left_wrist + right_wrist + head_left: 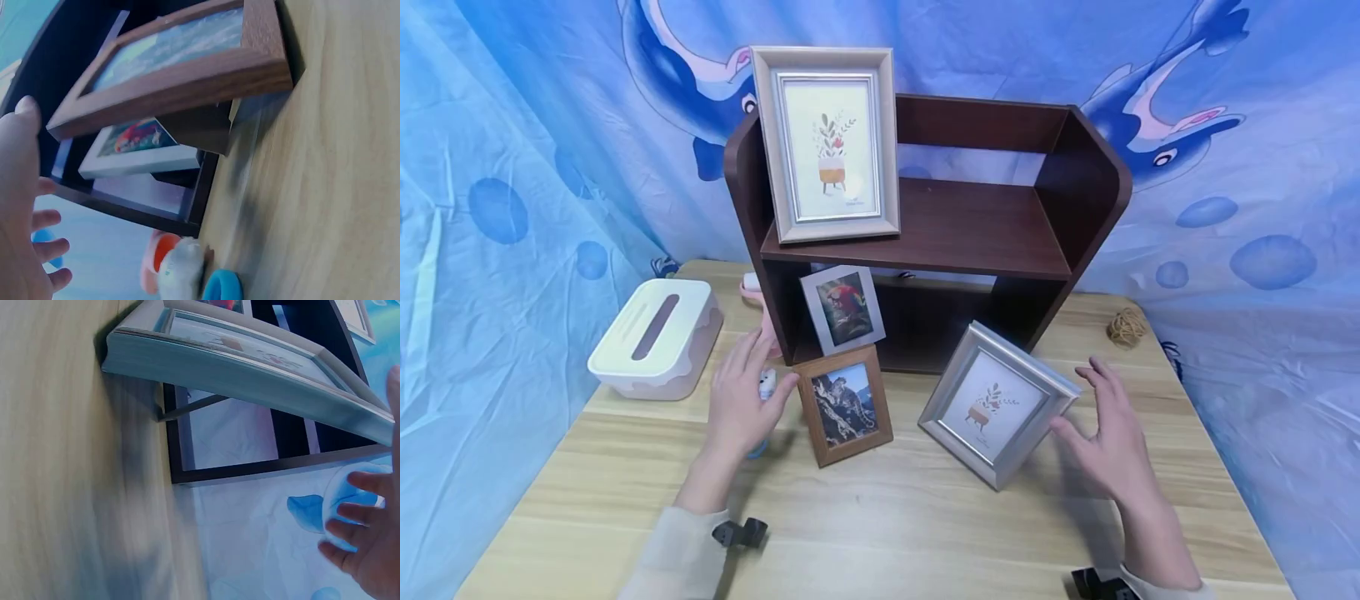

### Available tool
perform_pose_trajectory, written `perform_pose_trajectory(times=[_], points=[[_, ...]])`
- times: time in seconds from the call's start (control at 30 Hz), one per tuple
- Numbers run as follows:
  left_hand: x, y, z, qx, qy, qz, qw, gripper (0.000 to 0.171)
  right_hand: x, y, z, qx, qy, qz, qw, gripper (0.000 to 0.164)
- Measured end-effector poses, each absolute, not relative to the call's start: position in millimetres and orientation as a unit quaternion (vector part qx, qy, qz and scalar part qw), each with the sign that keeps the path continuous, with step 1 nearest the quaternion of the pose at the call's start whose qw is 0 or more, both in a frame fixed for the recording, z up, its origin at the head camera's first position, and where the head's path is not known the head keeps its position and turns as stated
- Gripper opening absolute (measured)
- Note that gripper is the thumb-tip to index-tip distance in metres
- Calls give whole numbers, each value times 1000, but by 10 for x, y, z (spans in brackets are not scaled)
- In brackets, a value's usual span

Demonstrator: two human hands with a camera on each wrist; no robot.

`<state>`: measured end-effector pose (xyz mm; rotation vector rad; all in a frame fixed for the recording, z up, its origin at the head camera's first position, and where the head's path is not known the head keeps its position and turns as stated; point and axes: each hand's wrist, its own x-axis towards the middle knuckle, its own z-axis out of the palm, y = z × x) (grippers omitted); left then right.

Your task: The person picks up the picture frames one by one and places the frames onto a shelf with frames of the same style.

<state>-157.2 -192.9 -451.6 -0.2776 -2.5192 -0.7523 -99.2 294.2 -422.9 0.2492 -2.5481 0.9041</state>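
In the head view my left hand (745,400) is held with fingers extended beside a brown wooden photo frame (886,408) showing a spotted cat. The thumb is close to the frame's left edge; contact is unclear. At the right, my right hand (1108,437) has its fingers spread by a silver photo frame (951,354) with a plant picture. That frame stands turned and leaning back on a rear strut (194,407). Whether the right thumb touches its edge, I cannot tell. Neither hand grips anything. Behind the brown frame stands a white photo frame (868,304) with a parrot.
A dark brown shelf (977,225) stands at the back, with a large beige photo frame (763,142) on its upper board. A white-lidded box (655,358) sits left. A twine ball (1126,327) lies right. Behind my left hand are a pink item (150,269) and a blue ring (222,287).
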Motion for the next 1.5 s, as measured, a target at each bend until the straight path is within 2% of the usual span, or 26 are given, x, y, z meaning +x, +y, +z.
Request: perform_pose_trajectory(times=[0.07,0.13,0.23,0.4,0.87,1.1,1.33,1.5], points=[[-1643,-1934,-4554,-96,-896,-326,285,61,-1000,2934,-4266,100,-892,369,240,71],[-1706,-1934,-4587,-84,-876,-368,299,55,-1004,2921,-4303,114,-873,393,266,64],[-1785,-1926,-4615,-61,-864,-405,292,52,-1003,2891,-4343,125,-849,426,285,53],[-1905,-1911,-4586,-41,-853,-445,269,52,-980,2839,-4391,107,-833,467,275,35],[-2288,-1897,-4527,-42,-813,-532,234,53,-879,2699,-4548,92,-831,517,182,48],[-2427,-1906,-4535,-25,-822,-519,233,49,-867,2609,-4600,109,-806,556,173,47],[-2449,-1876,-4625,-27,-819,-493,292,21,-846,2596,-4603,109,-776,600,159,51],[-2458,-1828,-4653,-42,-822,-461,331,18,-824,2617,-4605,98,-779,598,162,45]])
